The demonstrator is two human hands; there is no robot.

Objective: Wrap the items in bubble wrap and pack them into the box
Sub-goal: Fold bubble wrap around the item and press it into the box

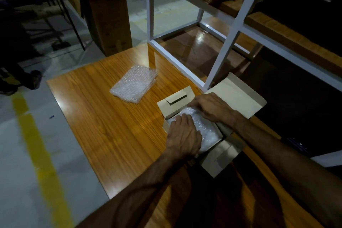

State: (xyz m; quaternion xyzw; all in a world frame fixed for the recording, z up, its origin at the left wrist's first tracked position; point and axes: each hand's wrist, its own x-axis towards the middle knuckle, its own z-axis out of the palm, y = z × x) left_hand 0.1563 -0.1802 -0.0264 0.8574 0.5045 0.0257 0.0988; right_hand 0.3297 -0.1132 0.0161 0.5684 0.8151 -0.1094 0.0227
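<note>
A small tan cardboard box [238, 98] stands open on the wooden table [114, 126], its flaps spread outward. Inside it lies a bundle wrapped in bubble wrap [209, 131]; what the wrap covers is hidden. My left hand [183, 137] presses palm-down on the near left part of the bundle. My right hand [212, 107] rests on its far end, fingers curled over the wrap. A stack of spare bubble wrap sheets [133, 83] lies flat on the table, to the left and beyond the box.
A white metal frame [229, 42] stands on the table right behind the box. A tall cardboard carton [103, 16] stands on the floor past the table's far edge. A yellow line [37, 146] runs along the grey floor at left, near someone's shoes [35, 79].
</note>
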